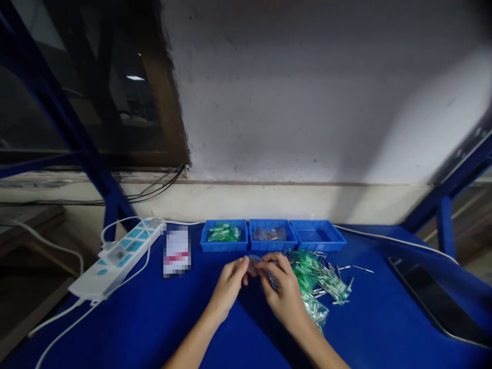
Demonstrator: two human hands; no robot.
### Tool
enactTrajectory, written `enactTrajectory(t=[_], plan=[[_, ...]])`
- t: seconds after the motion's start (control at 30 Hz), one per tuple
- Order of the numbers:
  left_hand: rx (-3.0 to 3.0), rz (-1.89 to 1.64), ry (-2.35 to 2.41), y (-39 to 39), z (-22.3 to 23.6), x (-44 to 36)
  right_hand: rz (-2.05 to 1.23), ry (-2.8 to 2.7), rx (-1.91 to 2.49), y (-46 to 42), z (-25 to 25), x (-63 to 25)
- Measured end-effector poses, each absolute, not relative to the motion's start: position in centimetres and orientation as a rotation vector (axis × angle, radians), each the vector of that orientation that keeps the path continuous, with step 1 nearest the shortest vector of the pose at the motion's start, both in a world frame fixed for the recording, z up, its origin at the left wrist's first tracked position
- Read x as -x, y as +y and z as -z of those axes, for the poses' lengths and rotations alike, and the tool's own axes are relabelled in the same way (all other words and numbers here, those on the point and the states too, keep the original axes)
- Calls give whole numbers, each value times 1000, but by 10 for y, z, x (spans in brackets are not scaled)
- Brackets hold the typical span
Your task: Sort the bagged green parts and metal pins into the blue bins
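Both hands meet over the blue table, in front of the middle bin. My left hand (229, 282) is closed, thumb and fingers pinching one side of a small clear plastic bag (252, 265) with something brownish in it. On the other side, my right hand (282, 284) grips the same bag, its fingers bent over it and partly hiding it. Just beyond my right hand lie green plastic bags (307, 269) and a loose heap of thin metal pins (326, 279). A clear bag (317, 310) sits beside my right wrist.
Three blue bins stand in a row: the left bin (225, 246) holds green bags, the middle bin (273, 245) brownish bags, and the right bin (319, 238) is beside them. A power strip (115, 261) and a blurred-out card (177, 251) lie left, a phone (438, 302) right.
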State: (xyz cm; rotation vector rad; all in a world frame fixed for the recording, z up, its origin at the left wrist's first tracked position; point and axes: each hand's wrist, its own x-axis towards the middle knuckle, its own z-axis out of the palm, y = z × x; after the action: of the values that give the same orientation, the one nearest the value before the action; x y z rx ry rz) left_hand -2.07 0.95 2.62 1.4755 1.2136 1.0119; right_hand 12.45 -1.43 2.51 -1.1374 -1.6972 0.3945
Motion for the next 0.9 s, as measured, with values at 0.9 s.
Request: enactTrajectory(t=[0.9], plan=[[-1278, -998, 1213, 23, -18, 34, -582, -1703, 1187, -9, -19, -127]])
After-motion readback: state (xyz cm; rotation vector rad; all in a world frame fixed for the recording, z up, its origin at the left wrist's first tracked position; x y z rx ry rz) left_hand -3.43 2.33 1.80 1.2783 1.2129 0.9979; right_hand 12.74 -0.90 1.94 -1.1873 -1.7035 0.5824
